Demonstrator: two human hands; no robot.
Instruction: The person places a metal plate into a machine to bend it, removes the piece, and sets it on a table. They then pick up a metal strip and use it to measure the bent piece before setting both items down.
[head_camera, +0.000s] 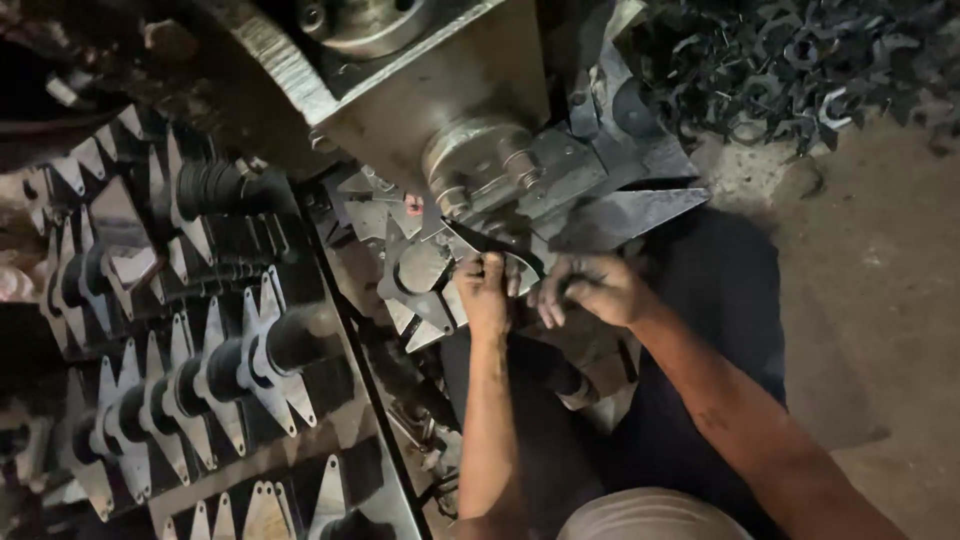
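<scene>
My left hand (487, 290) grips the edge of a flat grey metal plate (420, 272) with a round hole, held under the head of a press machine (440, 120). My right hand (590, 288) rests just to the right of it, fingers curled on a dark curved metal piece (525, 262) near the machine's tooling. More flat plates lie stacked under and left of the held one. Both forearms reach up from the bottom of the view, over my dark trousers.
Rows of stacked pointed metal plates with dark round hubs (250, 370) fill a rack at the left. A heap of dark metal offcuts (800, 60) lies at the top right on the concrete floor (870, 280). A slanted metal chute (620, 215) juts from the machine.
</scene>
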